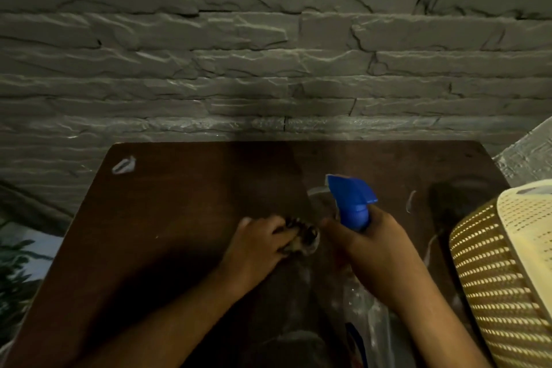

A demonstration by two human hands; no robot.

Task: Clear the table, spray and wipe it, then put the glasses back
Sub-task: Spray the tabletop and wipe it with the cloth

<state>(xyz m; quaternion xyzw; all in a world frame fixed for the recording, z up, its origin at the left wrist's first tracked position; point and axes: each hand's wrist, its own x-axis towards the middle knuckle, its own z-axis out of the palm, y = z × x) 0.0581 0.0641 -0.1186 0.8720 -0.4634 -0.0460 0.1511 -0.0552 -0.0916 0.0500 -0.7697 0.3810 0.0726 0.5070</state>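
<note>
Your right hand (370,240) is clamped around the neck of the spray bottle (354,206), with its blue head pointing away from you toward the far side of the table (179,203). This grip keeps the nozzle aimed over the surface while the clear body of the bottle hangs below your wrist.

Your left hand (263,240) is closed, fingers curled down, on a bunched cloth (304,239) pressed flat against the tabletop just left of the bottle. Holding the cloth beside the nozzle lets you wipe each patch as soon as it is wetted.

The tabletop is bare of glasses, so the clearing step appears complete and the spray-and-wipe step is in hand. Pale streaks to the right of the bottle suggest liquid on the wood. A small pale mark (124,165) lies near the far left corner; whether it is residue or a scrap cannot be determined.

A woven basket (490,272) stands at the right edge, close to your right forearm. The glasses are not in view.
</note>
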